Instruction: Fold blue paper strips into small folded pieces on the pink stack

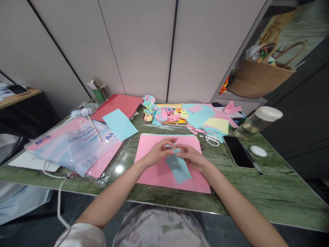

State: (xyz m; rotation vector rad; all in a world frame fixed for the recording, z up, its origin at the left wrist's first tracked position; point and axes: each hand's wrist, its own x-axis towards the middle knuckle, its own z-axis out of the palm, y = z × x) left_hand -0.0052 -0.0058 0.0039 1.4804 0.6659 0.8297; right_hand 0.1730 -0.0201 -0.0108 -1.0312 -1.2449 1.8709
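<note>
A light-blue strip of paper (179, 170) is in my hands over a stack of pink paper (150, 171). My left hand (159, 151) closes with thumb and fingertips at the strip's upper end. Opposite it, my right hand (191, 156) pinches the same end from the right, with thumb and index finger near the other fingertips. The strip's lower part slants down toward me over the pink sheet. Fingers partly cover its upper end, so its exact shape there is hidden.
Crumpled paper flowers (161, 115) and loose coloured pieces (203, 115) lie behind the stack. White-handled scissors (212, 140), a phone (238, 152), a white oval object (258, 151) and a bottle (257, 123) stand right. A copy-paper pack (74, 144), blue sheet (120, 124) and red folder (118, 105) lie left.
</note>
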